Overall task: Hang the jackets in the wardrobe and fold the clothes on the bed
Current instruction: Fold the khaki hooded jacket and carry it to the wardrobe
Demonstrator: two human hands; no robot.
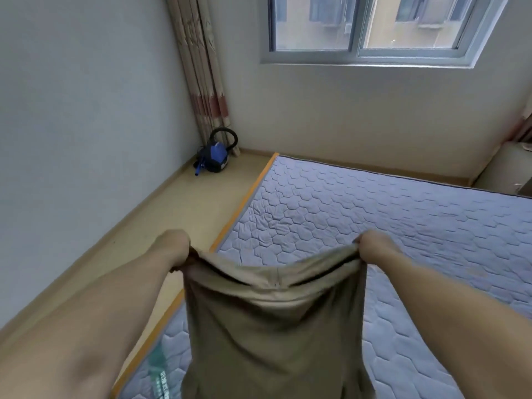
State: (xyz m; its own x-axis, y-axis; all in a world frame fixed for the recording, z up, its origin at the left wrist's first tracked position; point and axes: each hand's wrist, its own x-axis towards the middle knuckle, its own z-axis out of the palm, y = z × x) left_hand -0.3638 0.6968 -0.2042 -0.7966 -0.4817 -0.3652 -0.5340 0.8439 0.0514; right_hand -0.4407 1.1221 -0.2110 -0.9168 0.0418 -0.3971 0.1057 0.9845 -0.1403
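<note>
Here, left hand (172,246) and right hand (374,244), arms outstretched, grip the khaki garment's (270,326) top corners.

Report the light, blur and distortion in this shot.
Head view: soft daylight from the window, no glare and only faint shadows; wide-angle lens bows the walls and mattress edge; the left hand and right hand gripping the olive garment look slightly soft.

Pale walls (86,96), window (365,24), curtain (201,82), blue vacuum (214,158)
</note>
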